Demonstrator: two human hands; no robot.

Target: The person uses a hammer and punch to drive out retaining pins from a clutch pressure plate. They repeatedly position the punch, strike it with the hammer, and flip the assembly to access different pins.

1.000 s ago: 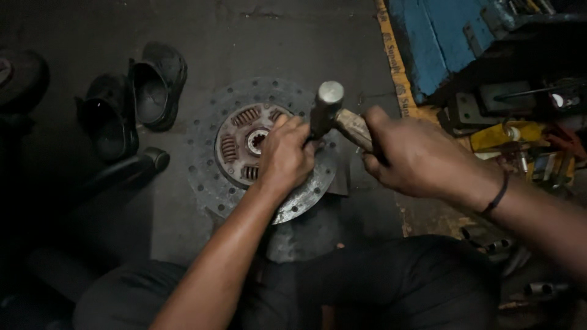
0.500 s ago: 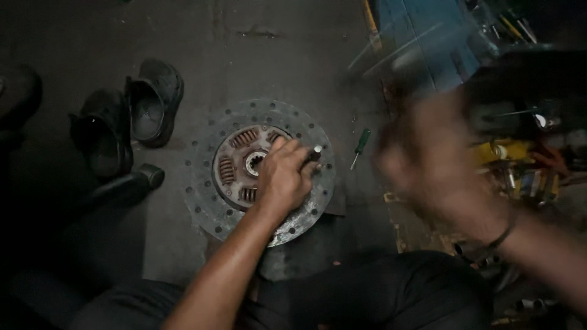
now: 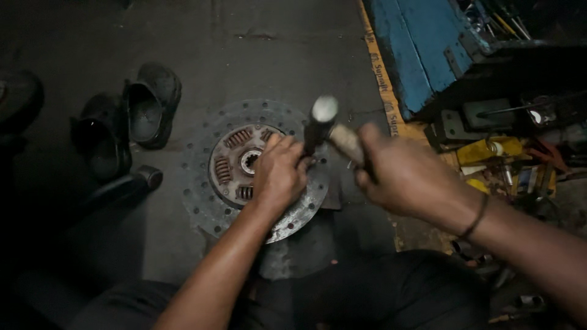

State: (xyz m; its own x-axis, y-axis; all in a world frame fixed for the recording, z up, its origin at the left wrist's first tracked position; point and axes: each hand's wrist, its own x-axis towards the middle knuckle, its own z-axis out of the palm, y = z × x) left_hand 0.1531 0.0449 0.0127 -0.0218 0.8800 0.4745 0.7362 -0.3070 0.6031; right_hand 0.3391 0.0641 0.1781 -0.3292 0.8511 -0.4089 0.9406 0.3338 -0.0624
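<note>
Now my left hand (image 3: 278,174) pins a punch on the clutch disc (image 3: 208,201); right-hand fingers (image 3: 391,174) clamp the hammer (image 3: 327,122), needing a square blow.

The left hand (image 3: 280,174) covers the right part of the round grey perforated clutch disc (image 3: 211,201), hiding whatever its fingers pinch there. The right hand (image 3: 406,180) and the wooden-handled steel hammer (image 3: 327,125) it grips are motion-blurred. The blue metal box (image 3: 422,49) is cut by the top edge, and the cluttered tools (image 3: 520,159) at the right edge are too dim to identify.
</note>
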